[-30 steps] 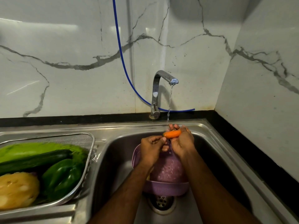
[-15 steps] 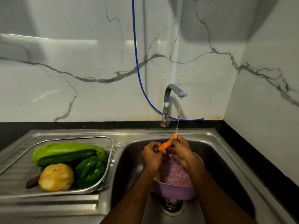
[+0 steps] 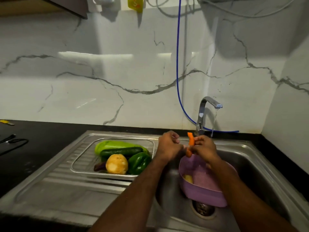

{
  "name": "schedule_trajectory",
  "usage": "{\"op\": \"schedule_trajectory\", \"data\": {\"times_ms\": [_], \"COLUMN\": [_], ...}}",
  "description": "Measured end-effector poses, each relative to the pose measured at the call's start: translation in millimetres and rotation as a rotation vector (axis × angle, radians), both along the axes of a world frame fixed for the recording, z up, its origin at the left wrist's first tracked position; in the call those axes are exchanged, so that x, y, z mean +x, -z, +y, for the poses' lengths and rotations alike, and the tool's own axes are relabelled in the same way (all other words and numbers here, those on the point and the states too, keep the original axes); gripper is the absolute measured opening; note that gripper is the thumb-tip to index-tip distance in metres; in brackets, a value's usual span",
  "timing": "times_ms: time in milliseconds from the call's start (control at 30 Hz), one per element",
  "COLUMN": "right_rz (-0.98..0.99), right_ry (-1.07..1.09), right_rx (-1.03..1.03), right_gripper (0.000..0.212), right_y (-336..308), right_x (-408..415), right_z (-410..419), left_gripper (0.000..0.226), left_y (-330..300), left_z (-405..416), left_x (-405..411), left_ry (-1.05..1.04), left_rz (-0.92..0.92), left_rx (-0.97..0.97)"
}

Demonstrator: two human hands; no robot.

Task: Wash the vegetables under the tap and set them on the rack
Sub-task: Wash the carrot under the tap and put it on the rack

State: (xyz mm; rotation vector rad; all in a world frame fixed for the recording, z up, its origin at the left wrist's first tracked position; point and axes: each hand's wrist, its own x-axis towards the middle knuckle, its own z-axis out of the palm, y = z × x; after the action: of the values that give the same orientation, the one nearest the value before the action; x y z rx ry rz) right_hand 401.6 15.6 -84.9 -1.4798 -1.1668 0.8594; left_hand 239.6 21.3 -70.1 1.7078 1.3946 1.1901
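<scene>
Both hands hovered over the sink's [image 3: 260, 153] far-left edge: the right hand [image 3: 204, 149] gripped a carrot [image 3: 191, 142] held upright, left of the tap's [image 3: 203, 113] stream, while the left hand [image 3: 168, 146], fingers curled, held nothing. Below sat a purple colander [image 3: 204, 193]. Left, the rack [image 3: 80, 162] held a cucumber [image 3: 121, 151], pepper [image 3: 139, 162] and potato [image 3: 117, 164].

1 head-worn camera is looking forward and down from above the sink [image 3: 260, 158], facing the marble wall [image 3: 117, 72], close over the counter [image 3: 41, 144].
</scene>
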Motion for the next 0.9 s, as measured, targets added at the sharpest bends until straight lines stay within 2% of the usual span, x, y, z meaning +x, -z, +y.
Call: {"op": "schedule_trajectory", "data": {"times_ms": [100,200,400,533,667,733,900], "right_rz": [-0.169,-0.321,-0.450,-0.656,-0.785,-0.842,-0.864], "right_ry": [-0.102,-0.180,-0.361,-0.445,-0.459,-0.457,-0.483], "right_rx": [0.095,0.184,0.186,0.232,0.220,0.198,0.122], "right_gripper": [0.033,0.035,0.037,0.028,0.022,0.018,0.027], "right_y": [-15.3,-35.9,-63.6,-62.1,-51.9,-46.2,-34.9], "right_x": [-23.3,-56.1,-137.2,-188.6,-227.7,-242.3,-257.5], "right_z": [-1.0,1.8,4.1,12.3,20.9,26.3,34.0], "left_gripper": [0.019,0.010,0.001,0.012,0.019,0.020,0.011], "left_y": [-19.9,-38.2,-60.3,-46.4,-29.7,-24.1,-15.9], "left_z": [-5.5,-16.7,-29.5,-29.6,-33.6,-34.9,-31.9], "left_x": [-28.2,-68.8,-160.3,-217.5,-250.8,-261.8,-274.6], "left_ry": [0.033,0.022,-0.179,-0.302,-0.288,-0.271,-0.259], "left_rz": [0.033,-0.013,-0.099,0.116,0.290,0.330,0.354], "left_rx": [0.049,0.078,0.063,0.068,-0.014,-0.030,-0.032]}}
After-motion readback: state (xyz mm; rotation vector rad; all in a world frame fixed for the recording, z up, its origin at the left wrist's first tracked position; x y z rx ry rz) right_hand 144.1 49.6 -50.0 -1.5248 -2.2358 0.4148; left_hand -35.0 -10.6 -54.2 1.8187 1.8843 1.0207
